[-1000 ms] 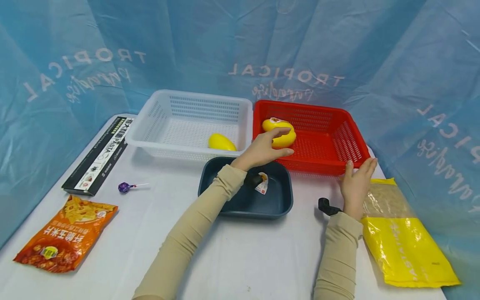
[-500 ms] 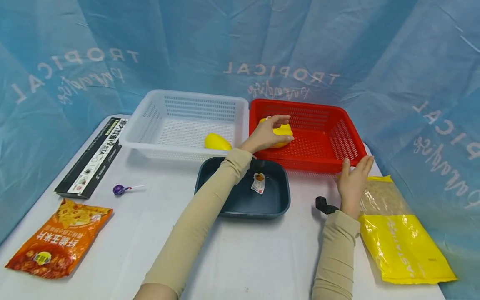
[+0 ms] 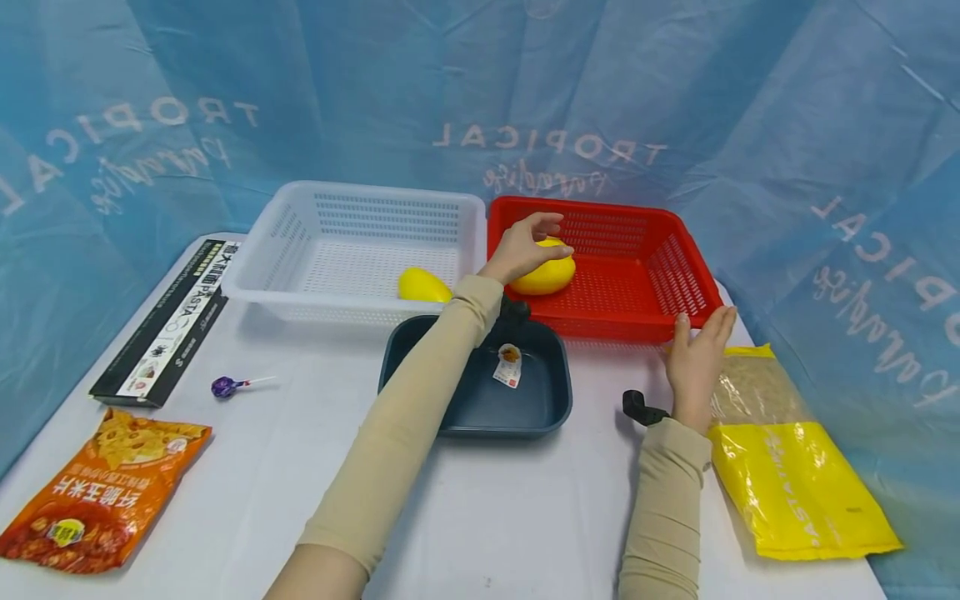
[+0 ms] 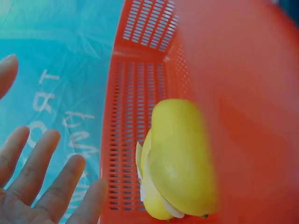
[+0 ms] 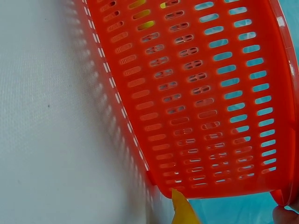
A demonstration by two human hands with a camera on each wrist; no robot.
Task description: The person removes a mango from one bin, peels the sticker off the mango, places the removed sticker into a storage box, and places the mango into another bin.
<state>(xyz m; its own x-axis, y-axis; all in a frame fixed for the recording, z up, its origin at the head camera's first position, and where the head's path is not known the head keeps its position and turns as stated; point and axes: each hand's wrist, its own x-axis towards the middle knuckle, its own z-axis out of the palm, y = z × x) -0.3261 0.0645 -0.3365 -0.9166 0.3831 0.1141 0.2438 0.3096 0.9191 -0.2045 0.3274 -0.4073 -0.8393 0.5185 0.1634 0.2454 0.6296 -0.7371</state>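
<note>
My left hand (image 3: 519,250) hovers over the left end of the red basket (image 3: 618,323), fingers spread and thumb apart. Just below it lie yellow, mango-shaped fruits (image 3: 543,275), partly hidden by the hand in the head view. In the left wrist view two such fruits (image 4: 180,156) lie against each other, a pale strip showing between them, with the hand's fingers (image 4: 39,161) apart from them. My right hand (image 3: 697,367) touches the red basket's front right corner with straight fingers. Only a fingertip (image 5: 286,215) shows in the right wrist view, at the rim.
Left of the red basket stands a white basket (image 3: 315,296) holding another yellow fruit (image 3: 423,286). A dark blue tray (image 3: 480,429) with a label sits in front. Pasta box (image 3: 165,325), lollipop (image 3: 225,387) and orange snack bag (image 3: 101,492) lie left; a yellow pasta bag (image 3: 795,475) lies right.
The left hand has moved back and slightly left over the fruits in the red basket. The right hand stays at the basket's corner. The head view has shifted a little.
</note>
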